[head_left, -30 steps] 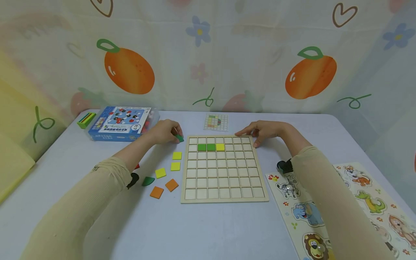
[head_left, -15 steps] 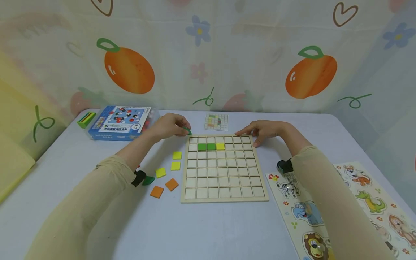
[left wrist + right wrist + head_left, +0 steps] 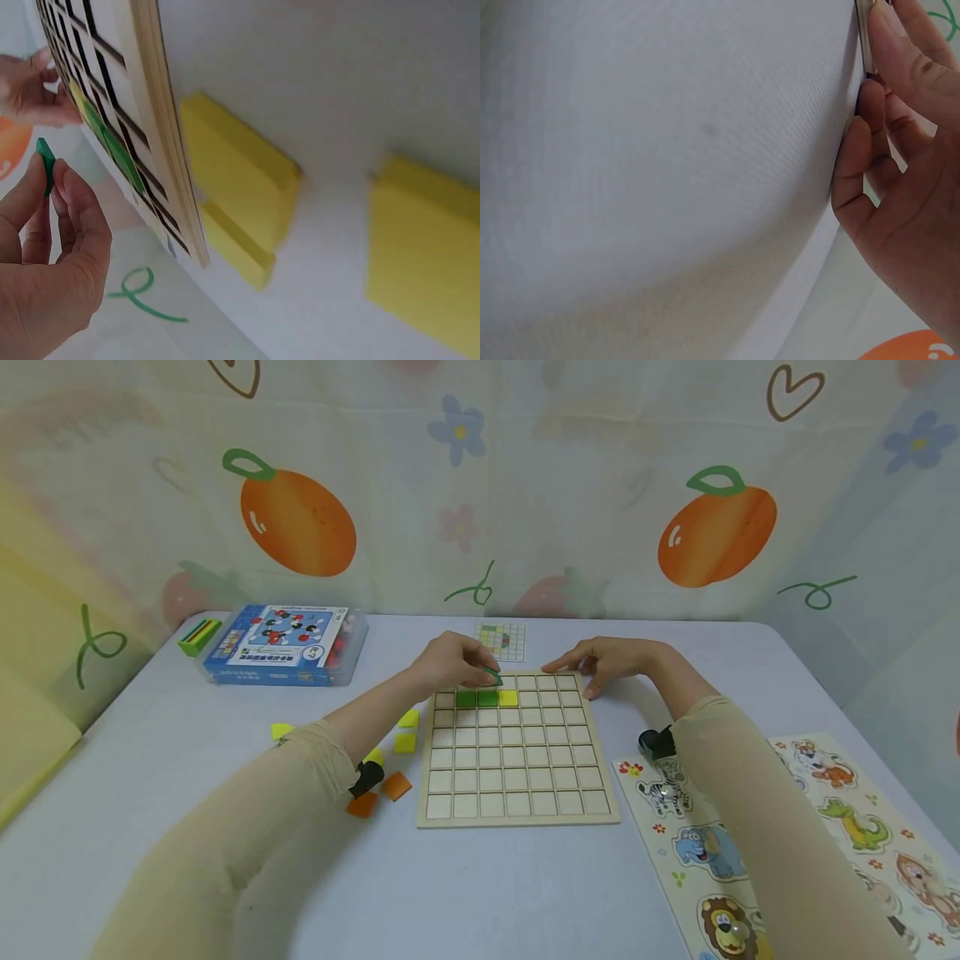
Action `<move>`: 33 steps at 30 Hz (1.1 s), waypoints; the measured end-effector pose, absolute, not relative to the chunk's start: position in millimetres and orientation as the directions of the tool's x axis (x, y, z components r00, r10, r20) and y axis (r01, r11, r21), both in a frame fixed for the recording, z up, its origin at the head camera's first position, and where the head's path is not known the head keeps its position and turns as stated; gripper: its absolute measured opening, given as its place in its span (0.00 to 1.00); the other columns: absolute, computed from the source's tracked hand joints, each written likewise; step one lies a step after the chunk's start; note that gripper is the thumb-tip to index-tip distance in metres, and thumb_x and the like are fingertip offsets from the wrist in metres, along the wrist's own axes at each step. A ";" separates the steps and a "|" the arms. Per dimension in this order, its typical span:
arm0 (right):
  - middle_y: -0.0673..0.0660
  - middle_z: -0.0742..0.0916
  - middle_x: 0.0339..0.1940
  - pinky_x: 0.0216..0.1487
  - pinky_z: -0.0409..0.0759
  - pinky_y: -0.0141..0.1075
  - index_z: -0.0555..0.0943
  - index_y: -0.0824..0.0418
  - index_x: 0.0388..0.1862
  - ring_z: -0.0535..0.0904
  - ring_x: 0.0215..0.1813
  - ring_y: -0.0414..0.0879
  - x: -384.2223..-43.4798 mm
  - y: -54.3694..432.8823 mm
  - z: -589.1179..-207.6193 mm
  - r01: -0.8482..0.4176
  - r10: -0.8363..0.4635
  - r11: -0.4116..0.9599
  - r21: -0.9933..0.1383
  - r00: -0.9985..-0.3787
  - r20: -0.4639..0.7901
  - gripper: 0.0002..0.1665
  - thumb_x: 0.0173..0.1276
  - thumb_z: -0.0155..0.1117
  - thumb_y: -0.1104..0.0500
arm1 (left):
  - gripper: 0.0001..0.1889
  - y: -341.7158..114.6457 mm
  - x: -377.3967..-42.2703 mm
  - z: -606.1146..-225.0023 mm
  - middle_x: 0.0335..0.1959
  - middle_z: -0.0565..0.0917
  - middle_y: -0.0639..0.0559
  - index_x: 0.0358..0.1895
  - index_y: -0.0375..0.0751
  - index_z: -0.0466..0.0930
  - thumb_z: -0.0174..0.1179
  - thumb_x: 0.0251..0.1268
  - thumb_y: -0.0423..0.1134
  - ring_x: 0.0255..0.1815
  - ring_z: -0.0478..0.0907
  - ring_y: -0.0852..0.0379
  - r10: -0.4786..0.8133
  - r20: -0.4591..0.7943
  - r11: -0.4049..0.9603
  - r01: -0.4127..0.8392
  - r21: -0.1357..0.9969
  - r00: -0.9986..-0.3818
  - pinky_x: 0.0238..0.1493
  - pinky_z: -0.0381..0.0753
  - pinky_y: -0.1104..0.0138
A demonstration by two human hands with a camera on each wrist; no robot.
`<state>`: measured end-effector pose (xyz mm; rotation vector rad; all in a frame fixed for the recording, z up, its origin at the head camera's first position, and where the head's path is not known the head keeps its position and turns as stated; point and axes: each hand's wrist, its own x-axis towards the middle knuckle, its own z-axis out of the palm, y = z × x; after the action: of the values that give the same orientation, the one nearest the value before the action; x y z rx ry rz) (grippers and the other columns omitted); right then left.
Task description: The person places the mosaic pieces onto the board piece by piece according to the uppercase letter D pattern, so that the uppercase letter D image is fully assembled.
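Note:
My left hand (image 3: 453, 662) pinches a small green piece with a curved edge (image 3: 493, 677) between thumb and fingers, over the far rows of a wooden grid board (image 3: 517, 825). In the left wrist view the green piece (image 3: 46, 163) stands on edge in the fingertips, apart from the board. Two green squares (image 3: 477, 699) and one yellow square (image 3: 508, 698) sit side by side in the board's second row from the far edge. My right hand (image 3: 617, 660) holds the board's far right corner, its thumb (image 3: 900, 56) against the side edge.
Loose yellow squares (image 3: 405, 743) and orange squares (image 3: 397, 787) lie left of the board. A pattern card (image 3: 513, 639) lies behind it. A blue boxed set (image 3: 270, 677) stands back left, and an animal puzzle board (image 3: 675, 881) lies at right, partly under the right arm.
My left hand has carried the green piece rightward from beside the board to over its far rows. The left forearm now covers some loose pieces. The right hand has stayed put.

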<state>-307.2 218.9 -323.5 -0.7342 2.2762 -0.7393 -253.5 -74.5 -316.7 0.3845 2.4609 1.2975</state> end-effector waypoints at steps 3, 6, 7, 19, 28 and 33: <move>0.60 0.74 0.54 0.41 0.62 0.35 0.71 0.57 0.71 0.63 0.44 0.50 -306.2 218.7 -322.1 -0.319 -0.666 0.683 -0.657 -0.641 -0.382 0.43 0.55 0.75 0.65 | 0.09 -61.7 -251.0 -319.2 0.37 0.86 0.49 0.43 0.37 0.86 0.68 0.60 0.34 0.33 0.83 0.60 0.400 -0.171 0.558 0.092 0.824 -0.900 0.42 0.85 0.69; 0.60 0.75 0.56 0.42 0.62 0.36 0.72 0.56 0.71 0.63 0.45 0.50 -306.1 218.8 -321.6 -0.326 -0.665 0.688 -0.649 -0.641 -0.384 0.43 0.54 0.76 0.64 | 0.08 -50.9 -248.7 -321.4 0.38 0.87 0.48 0.42 0.37 0.86 0.67 0.61 0.34 0.34 0.85 0.60 0.427 -0.179 0.572 0.111 0.813 -0.886 0.43 0.86 0.68; 0.59 0.75 0.57 0.43 0.63 0.36 0.72 0.56 0.71 0.64 0.45 0.50 -306.0 218.9 -321.1 -0.330 -0.667 0.687 -0.647 -0.639 -0.382 0.43 0.54 0.76 0.64 | 0.07 -47.7 -247.8 -321.8 0.39 0.88 0.47 0.42 0.37 0.86 0.67 0.62 0.34 0.34 0.86 0.59 0.439 -0.181 0.577 0.122 0.807 -0.880 0.43 0.86 0.68; 0.60 0.77 0.63 0.45 0.64 0.37 0.72 0.56 0.71 0.65 0.47 0.51 -308.9 219.3 -324.4 -0.319 -0.664 0.691 -0.649 -0.635 -0.395 0.43 0.54 0.75 0.65 | 0.07 -25.1 -237.1 -324.3 0.40 0.90 0.45 0.40 0.39 0.88 0.68 0.58 0.31 0.37 0.82 0.60 0.519 -0.172 0.626 0.235 0.743 -0.837 0.40 0.79 0.74; 0.61 0.77 0.61 0.44 0.64 0.37 0.71 0.58 0.71 0.65 0.47 0.51 -309.4 219.4 -325.3 -0.328 -0.669 0.686 -0.650 -0.635 -0.386 0.43 0.54 0.75 0.66 | 0.06 -22.0 -233.7 -325.9 0.36 0.89 0.45 0.36 0.40 0.86 0.71 0.56 0.32 0.33 0.82 0.60 0.509 -0.160 0.649 0.255 0.717 -0.846 0.36 0.78 0.74; 0.59 0.77 0.58 0.44 0.63 0.37 0.72 0.56 0.70 0.64 0.46 0.51 -308.2 218.7 -324.3 -0.321 -0.661 0.692 -0.646 -0.642 -0.389 0.43 0.54 0.75 0.66 | 0.04 -22.7 -231.6 -326.6 0.35 0.89 0.45 0.33 0.39 0.85 0.71 0.56 0.33 0.32 0.80 0.59 0.521 -0.128 0.662 0.305 0.685 -0.844 0.35 0.76 0.74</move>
<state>-308.2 218.7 -324.3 -0.7482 2.2790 -0.7135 -231.6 -22.7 -326.6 0.6573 2.5670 0.9743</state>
